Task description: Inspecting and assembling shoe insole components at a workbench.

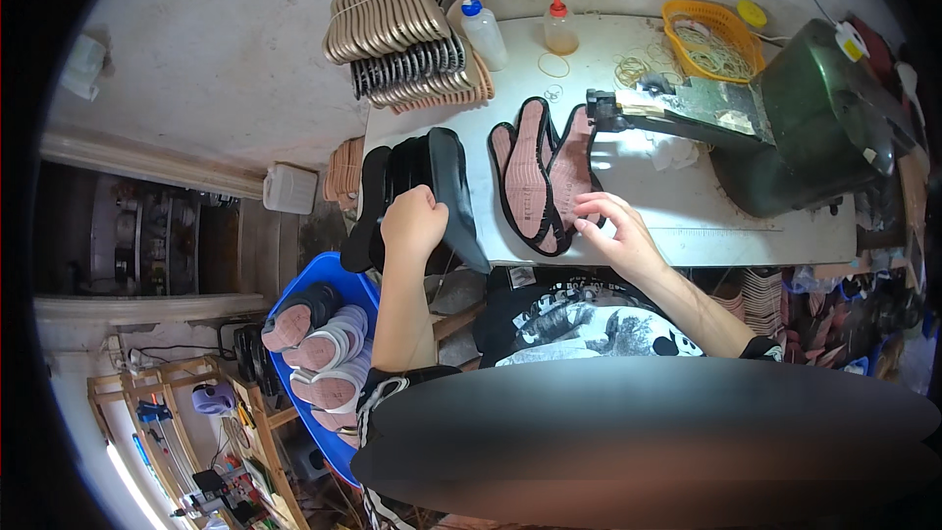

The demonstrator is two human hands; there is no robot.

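Left hand: the left hand (pixel 417 221) is curled in a loose fist over the black pieces (pixel 456 186); its palm and most of the fingers are turned out of sight, so I cannot tell whether the grip is clamped on one of them.
Right hand: the right hand (pixel 623 236) has its grip apart, fingers loosely bent at the right edge of the pink-faced pieces (pixel 527 177); whether the fingertips touch them is hard to make out.
Black pieces: upright in a row at the left end of the white surface (pixel 726 248), partly covered by the left hand, their number unclear.
Pink-faced pieces: black-edged, overlapping on the surface between the hands; the upper ones hide parts of those beneath, and the marks on them are too small to tell.
Green machine: the green machine (pixel 785 128) reaches its dark arm leftward, the tip just beside the pink-faced pieces.
Back edge: tan stack (pixel 388 15) partly hiding its own rear, blue-capped bottle (pixel 483 37), red-tipped bottle (pixel 560 34), orange basket (pixel 721 64) of bands.
Blue bin: the blue bin (pixel 334 270) holds pale and dark bundles (pixel 331 388); its lower right is covered.
Lower edge: a smooth dark blur conceals everything behind it.
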